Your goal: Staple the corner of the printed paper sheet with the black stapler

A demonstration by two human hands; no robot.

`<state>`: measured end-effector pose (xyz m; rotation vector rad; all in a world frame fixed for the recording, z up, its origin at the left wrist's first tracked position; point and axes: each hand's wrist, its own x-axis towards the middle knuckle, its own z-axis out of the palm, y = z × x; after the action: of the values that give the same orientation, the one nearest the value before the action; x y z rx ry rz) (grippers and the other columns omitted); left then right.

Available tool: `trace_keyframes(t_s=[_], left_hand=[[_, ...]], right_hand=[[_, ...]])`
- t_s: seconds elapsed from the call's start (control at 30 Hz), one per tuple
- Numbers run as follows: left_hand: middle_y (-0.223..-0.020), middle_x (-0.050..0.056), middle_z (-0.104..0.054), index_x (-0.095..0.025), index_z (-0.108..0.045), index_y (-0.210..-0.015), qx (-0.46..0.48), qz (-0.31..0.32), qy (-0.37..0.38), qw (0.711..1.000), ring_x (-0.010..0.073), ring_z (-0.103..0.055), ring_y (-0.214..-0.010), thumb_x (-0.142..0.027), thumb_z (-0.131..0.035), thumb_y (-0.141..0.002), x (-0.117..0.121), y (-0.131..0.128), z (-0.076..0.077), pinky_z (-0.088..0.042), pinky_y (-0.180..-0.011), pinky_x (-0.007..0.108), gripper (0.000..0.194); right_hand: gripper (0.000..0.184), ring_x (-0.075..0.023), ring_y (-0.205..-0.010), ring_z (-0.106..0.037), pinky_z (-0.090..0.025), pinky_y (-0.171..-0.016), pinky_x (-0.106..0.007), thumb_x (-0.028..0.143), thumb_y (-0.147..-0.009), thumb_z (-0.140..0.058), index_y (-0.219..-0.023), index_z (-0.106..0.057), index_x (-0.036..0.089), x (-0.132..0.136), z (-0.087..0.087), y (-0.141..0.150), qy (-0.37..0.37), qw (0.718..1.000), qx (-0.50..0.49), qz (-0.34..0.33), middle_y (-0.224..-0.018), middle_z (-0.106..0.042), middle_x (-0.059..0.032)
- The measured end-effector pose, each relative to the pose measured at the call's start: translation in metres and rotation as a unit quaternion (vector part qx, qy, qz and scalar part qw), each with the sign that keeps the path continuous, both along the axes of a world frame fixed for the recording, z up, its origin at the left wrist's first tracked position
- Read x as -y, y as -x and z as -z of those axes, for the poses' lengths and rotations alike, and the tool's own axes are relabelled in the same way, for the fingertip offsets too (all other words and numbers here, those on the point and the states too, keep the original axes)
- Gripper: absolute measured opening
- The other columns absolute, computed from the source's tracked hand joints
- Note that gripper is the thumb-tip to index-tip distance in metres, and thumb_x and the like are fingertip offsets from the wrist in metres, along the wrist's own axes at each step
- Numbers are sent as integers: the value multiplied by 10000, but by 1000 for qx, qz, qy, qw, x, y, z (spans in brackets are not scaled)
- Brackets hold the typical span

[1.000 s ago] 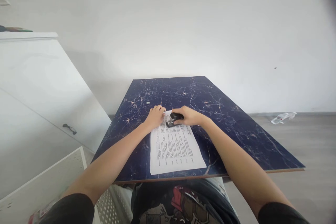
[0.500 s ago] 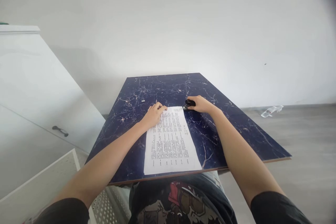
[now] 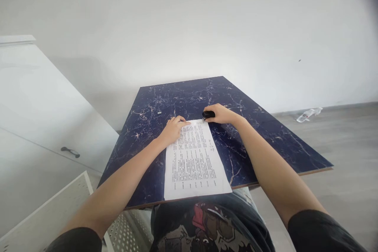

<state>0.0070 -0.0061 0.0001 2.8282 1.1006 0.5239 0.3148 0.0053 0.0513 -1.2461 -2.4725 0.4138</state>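
A printed sheet of paper (image 3: 193,161) lies on a dark blue marbled board (image 3: 265,138) resting across my lap. My left hand (image 3: 173,128) presses on the paper's top left corner, fingers flat and together. Just beyond the paper's top right corner, my right hand (image 3: 220,113) is wrapped round a small black stapler (image 3: 208,114) that sits on the board. Only the stapler's left end shows past my fingers.
A small pale scrap (image 3: 159,113) lies on the board left of my left hand. A white cabinet (image 3: 44,106) with a dark handle (image 3: 70,151) stands at left, a white perforated panel (image 3: 59,208) below it. A plastic bottle (image 3: 309,114) lies on the grey floor at right.
My right hand has carried the stapler off the paper's top edge to the board beyond its top right corner. The left hand stays on the top left corner.
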Motion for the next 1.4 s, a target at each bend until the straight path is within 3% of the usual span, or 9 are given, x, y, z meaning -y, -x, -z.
trace_keyframes(t_s=[0.17,0.33,0.4,0.5,0.6,0.7,1.0,1.23,1.4], left_hand=[[-1343,87,-551,-296,-627,-1399,-20,-8,-17,1000,256,-503,-1166,-11,-437,-929,7,-6,-1,-429,-1002,451,581],[-1359,91,-540,-309,-622,-1402,-46,-20,-27,998,268,-498,-1192,-6,-439,-913,14,-14,-6,-433,-975,446,604],[-1362,96,-541,-296,-628,-1394,-50,-22,-25,998,269,-502,-1194,-12,-441,-913,16,-16,-8,-436,-970,447,589],[-1362,104,-542,-274,-633,-1386,-50,-23,-28,998,270,-503,-1200,-5,-441,-899,17,-17,-9,-435,-975,453,588],[-1359,109,-541,-267,-629,-1391,-48,-21,-35,998,272,-499,-1213,15,-431,-880,17,-17,-9,-435,-979,460,616],[-1370,112,-536,-274,-624,-1396,-49,-19,-40,998,274,-496,-1218,26,-430,-868,17,-18,-8,-437,-982,465,637],[-1361,118,-534,-267,-637,-1381,-46,-14,-44,998,284,-499,-1222,14,-430,-888,16,-21,-8,-437,-981,464,604],[-1345,120,-538,-274,-625,-1400,-48,-14,-39,998,290,-487,-1233,30,-418,-874,17,-19,-9,-428,-979,470,643],[-1346,115,-538,-291,-618,-1417,-44,-14,-39,998,287,-484,-1220,16,-438,-875,17,-17,-7,-429,-983,474,648]], right_hand=[[327,-258,-979,-667,-489,-869,-371,373,-823,-714,-1094,-727,191,0,0,10,-11,1000,-24,-7,-1107,-736,-106],[367,-243,-921,-665,-482,-829,-347,512,-875,-673,-1040,-740,191,6,-5,20,11,998,-62,-3,-1048,-747,-98],[438,-227,-860,-661,-468,-791,-327,587,-955,-547,-958,-741,194,6,-4,27,15,996,-80,45,-968,-751,-88],[600,-217,-763,-645,-430,-718,-310,582,-1050,-320,-820,-710,187,5,2,40,-3,983,-71,172,-836,-733,-91],[586,-221,-751,-649,-398,-681,-298,522,-1066,-306,-790,-698,185,4,7,52,-23,968,-26,249,-823,-730,-105],[547,-229,-799,-671,-398,-695,-288,463,-1068,-314,-816,-715,190,6,8,59,-28,959,2,281,-881,-746,-115],[569,-251,-847,-698,-453,-743,-295,433,-1059,-294,-833,-754,185,9,7,62,-16,953,16,302,-910,-759,-135],[574,-238,-727,-666,-421,-665,-295,461,-1046,-294,-803,-737,187,10,9,59,-14,956,11,294,-795,-733,-110],[528,-260,-840,-704,-437,-739,-302,414,-1048,-317,-865,-756,183,8,9,59,-30,953,35,298,-902,-758,-127]])
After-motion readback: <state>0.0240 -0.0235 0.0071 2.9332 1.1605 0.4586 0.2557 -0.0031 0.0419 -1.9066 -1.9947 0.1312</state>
